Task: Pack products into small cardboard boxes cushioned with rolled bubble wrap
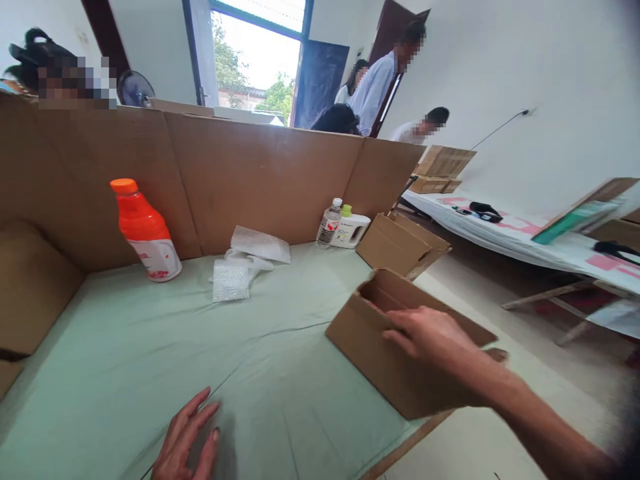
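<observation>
My right hand (pixel 433 337) grips the upper edge of an open-topped cardboard box (pixel 395 370) at the right side of the table. Its thumb lies on the outer wall, while part of the other fingers is hidden inside. The inside of the box is mostly out of sight. At the bottom of the view, my left hand (pixel 187 443) hovers over or rests on the green cloth (pixel 270 373), fingers apart and holding nothing. Pieces of bubble wrap (pixel 231 280) lie farther back on the cloth.
A tall orange bottle (pixel 145 230), a clear bottle (pixel 329 225) and a white jug (pixel 353 230) stand near the cardboard screen (pixel 270 177). Another carton (pixel 403 245) sits behind the gripped box. Several people are beyond the screen. A second table (pixel 505 230) is at right.
</observation>
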`<state>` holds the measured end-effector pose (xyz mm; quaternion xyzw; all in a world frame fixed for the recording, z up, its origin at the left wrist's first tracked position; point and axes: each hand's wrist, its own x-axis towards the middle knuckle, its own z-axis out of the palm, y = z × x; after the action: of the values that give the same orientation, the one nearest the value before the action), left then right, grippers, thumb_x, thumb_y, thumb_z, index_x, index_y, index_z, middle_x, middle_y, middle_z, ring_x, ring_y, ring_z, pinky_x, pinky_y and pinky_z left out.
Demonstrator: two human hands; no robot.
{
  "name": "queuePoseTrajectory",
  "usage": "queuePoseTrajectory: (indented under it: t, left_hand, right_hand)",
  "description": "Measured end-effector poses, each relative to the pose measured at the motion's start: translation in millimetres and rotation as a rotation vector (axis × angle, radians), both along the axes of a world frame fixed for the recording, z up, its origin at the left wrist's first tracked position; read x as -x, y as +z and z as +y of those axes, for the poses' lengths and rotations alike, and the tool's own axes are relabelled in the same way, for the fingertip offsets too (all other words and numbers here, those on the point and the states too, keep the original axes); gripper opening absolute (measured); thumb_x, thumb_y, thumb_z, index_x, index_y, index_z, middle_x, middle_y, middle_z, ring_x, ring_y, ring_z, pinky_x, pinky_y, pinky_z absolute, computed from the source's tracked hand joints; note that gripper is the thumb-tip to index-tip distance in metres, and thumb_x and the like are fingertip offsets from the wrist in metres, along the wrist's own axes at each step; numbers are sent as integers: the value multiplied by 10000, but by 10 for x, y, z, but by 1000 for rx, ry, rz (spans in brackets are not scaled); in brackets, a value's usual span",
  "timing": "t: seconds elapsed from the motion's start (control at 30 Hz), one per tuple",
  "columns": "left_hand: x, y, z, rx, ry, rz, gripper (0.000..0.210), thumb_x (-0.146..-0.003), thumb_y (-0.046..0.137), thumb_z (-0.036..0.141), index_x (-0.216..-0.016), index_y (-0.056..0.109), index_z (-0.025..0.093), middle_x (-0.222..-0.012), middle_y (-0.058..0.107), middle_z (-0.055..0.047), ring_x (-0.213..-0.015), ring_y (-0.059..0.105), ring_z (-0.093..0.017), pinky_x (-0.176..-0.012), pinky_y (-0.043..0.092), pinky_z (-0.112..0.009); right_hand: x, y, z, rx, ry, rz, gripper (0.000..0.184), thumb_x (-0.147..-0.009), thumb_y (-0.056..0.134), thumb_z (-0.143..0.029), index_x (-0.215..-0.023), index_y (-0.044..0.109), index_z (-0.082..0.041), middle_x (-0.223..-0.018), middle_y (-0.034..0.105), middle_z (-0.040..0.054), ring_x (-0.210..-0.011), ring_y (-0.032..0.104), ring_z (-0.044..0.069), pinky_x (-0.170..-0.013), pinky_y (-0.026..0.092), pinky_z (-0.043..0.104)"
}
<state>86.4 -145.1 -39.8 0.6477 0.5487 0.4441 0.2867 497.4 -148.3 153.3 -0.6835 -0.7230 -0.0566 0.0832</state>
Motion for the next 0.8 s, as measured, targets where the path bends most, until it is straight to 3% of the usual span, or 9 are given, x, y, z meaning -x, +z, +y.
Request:
queuePoseTrajectory:
  t: [0.17, 0.23, 0.3, 0.37, 0.47, 0.53, 0.63, 0.7, 0.8]
  left_hand:
    - [71, 275, -20, 13, -17, 34, 485, -875, 620, 406, -1337, 595, 261, -1407, 611, -93, -1257, 604, -290, -1003, 555, -440]
    - [156, 329, -10, 69, 9, 22, 614, -859, 636, 410, -1432, 499, 237, -1442, 577, -126, -1222, 624, -303, -1035, 526, -491]
    - [221, 347, 19, 135, 44, -16, 682, -848, 642, 406, -1475, 440, 227, -1475, 541, -148, -1217, 625, -315, -1023, 527, -510]
    - [234, 344, 91, 168, 43, -74, 702, -833, 653, 404, -1477, 435, 226, -1490, 520, -158, -1242, 607, -328, -1034, 512, -525]
    - [138, 332, 292, 215, -9, -178, 729, -817, 663, 403, -1483, 427, 224, -1521, 479, -164, -1299, 567, -334, -1064, 486, -521]
    - [41, 308, 436, 249, -62, -237, 747, -802, 667, 397, -1481, 426, 204, -1515, 482, -171, -1321, 551, -332, -1083, 471, -507]
    - [-13, 160, 484, 291, -86, -285, 722, -780, 674, 414, -1428, 484, 158, -1433, 560, -181, -1300, 570, -337, -1098, 459, -504]
    - [70, -35, 335, 308, 2, -295, 730, -749, 698, 470, -1383, 533, 148, -1315, 641, -177, -1236, 612, -350, -1066, 488, -510]
    - [328, -335, -41, 309, 322, -286, 768, -699, 699, 602, -1338, 582, 191, -1109, 720, -141, -1099, 667, -371, -964, 555, -532]
  right_hand:
    - [1269, 208, 12, -7, 388, 242, 229, -913, 611, -476, -836, 711, -285, -733, 719, 70, -666, 655, 217, -711, 488, 379]
    - [1284, 277, -55, -133, 345, 362, 238, -906, 612, -520, -920, 721, -309, -789, 733, 83, -738, 679, 238, -774, 509, 402]
    - [1073, 208, -105, -289, 145, 448, 213, -895, 624, -510, -943, 717, -324, -850, 747, 82, -802, 701, 254, -806, 531, 410]
    - [821, -22, -123, -305, -64, 523, 216, -878, 628, -503, -948, 716, -319, -911, 765, 70, -846, 720, 259, -803, 561, 402]
    - [698, -566, -145, -38, -149, 672, 320, -824, 638, -526, -1010, 724, -280, -965, 784, 74, -800, 738, 258, -707, 611, 374]
    - [833, -940, -187, 108, -139, 728, 333, -787, 644, -545, -942, 734, -264, -893, 785, 83, -709, 730, 267, -602, 615, 369]
    - [1157, -1347, -274, 120, -163, 736, 309, -806, 606, -556, -784, 719, -270, -788, 760, 83, -714, 726, 301, -596, 621, 405]
    - [1327, -1488, -302, 115, -116, 759, 291, -852, 566, -520, -833, 732, -281, -815, 753, 84, -810, 732, 310, -691, 632, 427]
    - [1499, -1555, -191, 181, 11, 794, 259, -869, 568, -451, -1008, 735, -311, -885, 749, 76, -903, 718, 296, -793, 628, 424]
